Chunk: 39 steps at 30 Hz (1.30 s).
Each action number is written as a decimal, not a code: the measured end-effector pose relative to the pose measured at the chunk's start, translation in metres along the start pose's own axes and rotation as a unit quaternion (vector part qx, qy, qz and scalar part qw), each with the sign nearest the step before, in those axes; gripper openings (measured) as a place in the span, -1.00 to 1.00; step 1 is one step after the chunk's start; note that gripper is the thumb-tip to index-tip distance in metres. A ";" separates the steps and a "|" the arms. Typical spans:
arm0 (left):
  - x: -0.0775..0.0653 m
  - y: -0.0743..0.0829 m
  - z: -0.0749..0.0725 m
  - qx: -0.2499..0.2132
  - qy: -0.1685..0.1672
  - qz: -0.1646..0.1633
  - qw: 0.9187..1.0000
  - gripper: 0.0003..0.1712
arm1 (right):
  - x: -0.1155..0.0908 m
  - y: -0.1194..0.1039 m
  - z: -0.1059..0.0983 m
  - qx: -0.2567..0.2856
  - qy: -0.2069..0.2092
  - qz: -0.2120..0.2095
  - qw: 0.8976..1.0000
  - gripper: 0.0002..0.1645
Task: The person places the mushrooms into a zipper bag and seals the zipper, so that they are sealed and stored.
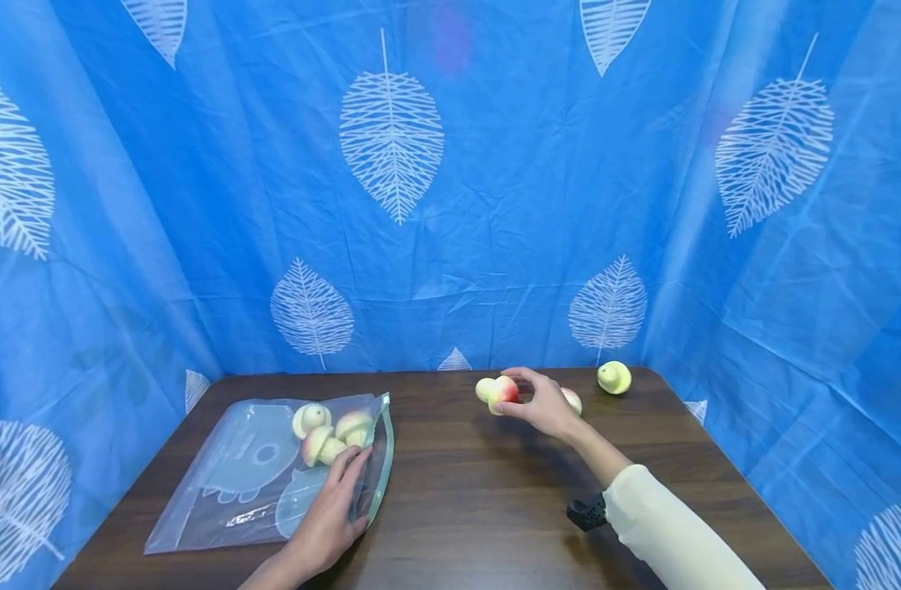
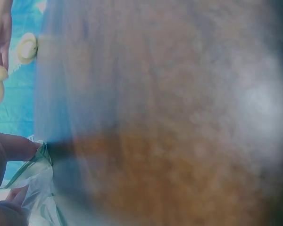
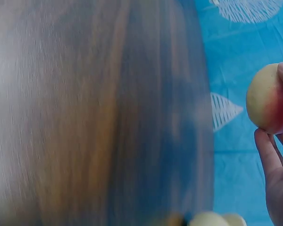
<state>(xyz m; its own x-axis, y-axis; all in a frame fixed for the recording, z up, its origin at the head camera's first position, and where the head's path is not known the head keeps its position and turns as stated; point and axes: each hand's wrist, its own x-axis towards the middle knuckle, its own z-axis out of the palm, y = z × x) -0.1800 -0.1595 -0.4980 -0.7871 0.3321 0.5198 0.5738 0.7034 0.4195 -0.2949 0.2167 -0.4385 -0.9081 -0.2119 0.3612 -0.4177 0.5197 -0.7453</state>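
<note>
My right hand (image 1: 544, 407) pinches a toy mushroom (image 1: 507, 392) with a red-and-cream cap between thumb and fingers, over the far part of the table. In the right wrist view the rounded cap of this mushroom (image 3: 266, 101) shows between the fingertips. At the left lies a clear zip bag (image 1: 225, 512) with a pale cartoon print and a green-edged mouth on its right side. Several toy mushrooms (image 1: 320, 447) are inside, near that mouth. My left hand (image 1: 328, 516) holds the bag at its mouth; the left wrist view shows a fingertip against the green edge (image 2: 46, 153).
Partly hidden behind my right hand lies another mushroom (image 1: 572, 400). One more mushroom (image 1: 614, 378) is at the table's back right corner. A blue curtain (image 1: 494, 205) with white leaves encloses the dark wooden table (image 1: 450, 524). A black device (image 1: 587, 513) sits under my right sleeve.
</note>
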 end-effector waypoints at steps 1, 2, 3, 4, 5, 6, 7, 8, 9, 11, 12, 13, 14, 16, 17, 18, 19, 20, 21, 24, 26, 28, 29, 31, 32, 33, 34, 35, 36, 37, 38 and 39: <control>0.000 0.000 0.000 0.000 0.001 0.001 1.000 0.19 | 0.000 -0.001 0.004 0.011 -0.005 -0.004 1.000 -0.27; 0.000 0.000 0.000 0.001 0.002 0.003 1.000 0.19 | 0.001 -0.001 0.008 0.017 -0.008 -0.007 1.000 -0.28; 0.000 0.000 0.001 0.002 0.004 0.004 1.000 0.19 | 0.001 -0.002 0.011 0.018 -0.010 -0.009 1.000 -0.28; 0.000 0.000 0.001 0.003 0.005 0.006 1.000 0.19 | 0.002 -0.002 0.015 0.018 -0.011 -0.009 1.000 -0.29; 0.000 0.000 0.001 0.003 0.006 0.007 1.000 0.19 | 0.002 -0.003 0.018 0.015 -0.013 -0.010 1.000 -0.29; 0.000 0.000 0.001 0.004 0.008 0.008 1.000 0.19 | 0.003 -0.004 0.020 0.016 -0.016 -0.011 1.000 -0.29; -0.001 0.000 0.001 0.005 0.008 0.009 1.000 0.19 | 0.003 -0.004 0.023 0.015 -0.018 -0.012 1.000 -0.29; -0.001 0.000 0.001 0.005 0.008 0.008 1.000 0.19 | 0.004 -0.005 0.026 0.015 -0.020 -0.012 1.000 -0.29; -0.001 0.000 0.001 0.005 0.006 0.006 1.000 0.19 | 0.004 -0.006 0.028 0.016 -0.021 -0.013 1.000 -0.29; -0.001 0.000 0.000 0.004 0.001 0.003 1.000 0.18 | 0.005 -0.007 0.033 0.020 -0.025 -0.011 0.999 -0.29; -0.001 0.000 -0.001 0.002 -0.001 0.001 1.000 0.18 | 0.006 -0.008 0.035 0.023 -0.028 -0.011 0.999 -0.29; -0.001 0.000 -0.001 0.000 -0.003 0.000 1.000 0.18 | 0.007 -0.008 0.038 0.025 -0.030 -0.012 0.999 -0.29; -0.001 0.000 -0.002 0.000 -0.003 -0.002 1.000 0.18 | 0.008 -0.009 0.041 0.030 -0.033 -0.012 0.999 -0.29; -0.001 0.000 -0.004 0.000 -0.001 -0.001 1.000 0.17 | 0.010 -0.010 0.047 0.032 -0.038 -0.016 0.999 -0.28; 0.000 0.000 -0.005 0.001 0.001 0.000 1.000 0.18 | 0.012 -0.010 0.050 0.032 -0.040 -0.019 0.998 -0.28; 0.000 0.000 -0.006 0.002 0.003 0.001 1.000 0.18 | 0.013 -0.011 0.053 0.033 -0.043 -0.025 0.998 -0.28; 0.000 0.000 -0.006 0.004 0.005 0.004 1.000 0.18 | 0.014 -0.012 0.056 0.033 -0.046 -0.029 0.998 -0.28; 0.000 -0.001 -0.006 0.006 0.006 0.006 1.000 0.18 | 0.015 -0.013 0.059 0.033 -0.048 -0.034 0.998 -0.28; 0.000 -0.001 -0.006 0.007 0.006 0.008 1.000 0.18 | 0.016 -0.014 0.062 0.032 -0.050 -0.037 0.998 -0.27; 0.000 -0.001 -0.006 0.009 0.005 0.011 1.000 0.19 | 0.017 -0.019 0.071 0.037 -0.057 -0.048 0.997 -0.29; 0.001 -0.001 -0.006 0.010 0.004 0.010 1.000 0.19 | 0.019 -0.022 0.077 0.042 -0.064 -0.053 0.996 -0.29; 0.001 -0.001 -0.005 0.010 0.002 0.008 1.000 0.20 | 0.021 -0.024 0.083 0.045 -0.075 -0.057 0.995 -0.28; 0.001 -0.001 -0.005 0.009 0.001 0.007 1.000 0.20 | 0.022 -0.025 0.086 0.045 -0.082 -0.060 0.994 -0.27; 0.001 0.000 -0.005 0.008 0.001 0.005 1.000 0.20 | 0.024 -0.028 0.092 0.048 -0.093 -0.064 0.992 -0.26; 0.001 0.000 -0.005 0.008 0.001 0.004 1.000 0.20 | 0.024 -0.029 0.095 0.047 -0.098 -0.066 0.992 -0.26; 0.001 0.000 -0.005 0.007 0.002 0.004 1.000 0.21 | 0.025 -0.031 0.098 0.047 -0.102 -0.069 0.991 -0.26; 0.001 -0.001 -0.004 0.006 0.002 0.005 1.000 0.21 | 0.025 -0.032 0.101 0.048 -0.105 -0.071 0.991 -0.26; 0.001 -0.001 -0.004 0.004 0.003 0.005 1.000 0.20 | 0.025 -0.034 0.104 0.050 -0.108 -0.072 0.990 -0.26; 0.001 -0.001 -0.003 0.004 0.002 0.006 1.000 0.20 | 0.025 -0.035 0.107 0.052 -0.110 -0.072 0.990 -0.27; 0.000 -0.001 -0.003 0.002 0.001 0.008 1.000 0.20 | 0.024 -0.036 0.110 0.054 -0.114 -0.072 0.989 -0.27; 0.000 -0.001 -0.002 0.002 0.001 0.009 1.000 0.20 | 0.024 -0.037 0.113 0.058 -0.116 -0.072 0.989 -0.27; 0.000 -0.001 -0.002 0.002 0.001 0.010 1.000 0.20 | 0.024 -0.039 0.116 0.064 -0.119 -0.072 0.988 -0.28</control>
<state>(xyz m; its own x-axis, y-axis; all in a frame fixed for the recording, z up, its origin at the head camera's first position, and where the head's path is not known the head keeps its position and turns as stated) -0.1801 -0.1617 -0.4974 -0.7746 0.3448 0.5303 0.5890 0.6987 0.4061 -0.3038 0.0954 -0.4661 -0.8140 -0.4719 0.3385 -0.5295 0.3636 -0.7664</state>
